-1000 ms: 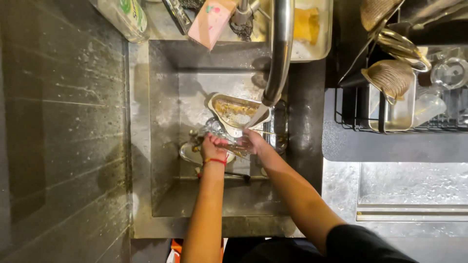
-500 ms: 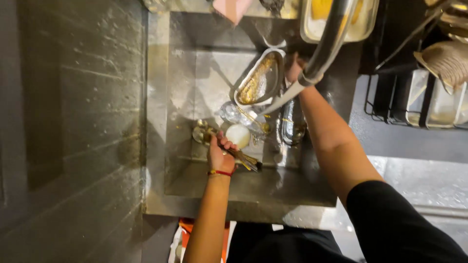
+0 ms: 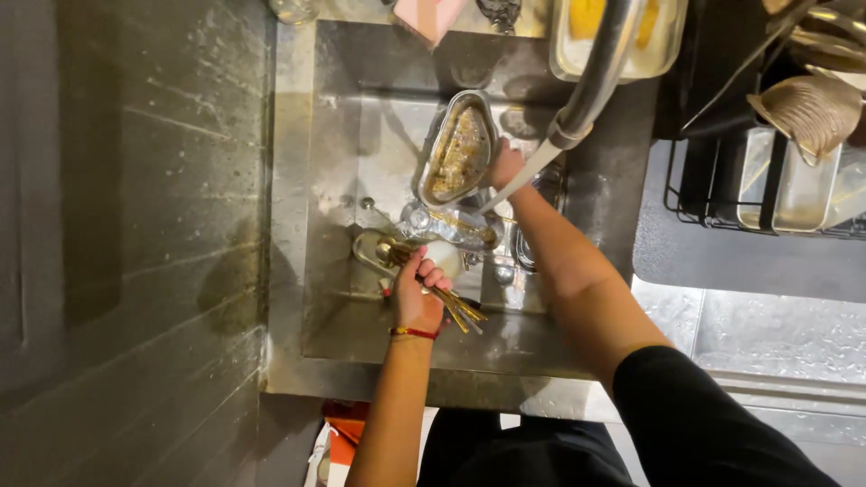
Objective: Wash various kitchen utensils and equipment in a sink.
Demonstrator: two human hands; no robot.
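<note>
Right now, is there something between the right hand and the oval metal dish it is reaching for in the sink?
Nothing visible stands between them. The right hand is already at the rim of the oval metal dish, under the tap. The left hand is lower in the sink, holding gold cutlery.

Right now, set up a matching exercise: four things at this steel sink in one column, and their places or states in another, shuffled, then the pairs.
1. left hand
2. right hand
3. oval steel dish with food residue
4. curved steel tap

a. pouring water
b. tilted up in the basin
c. gripping gold-coloured cutlery
d. at the dish's edge

Pairs: 1-c, 2-d, 3-b, 4-a
</note>
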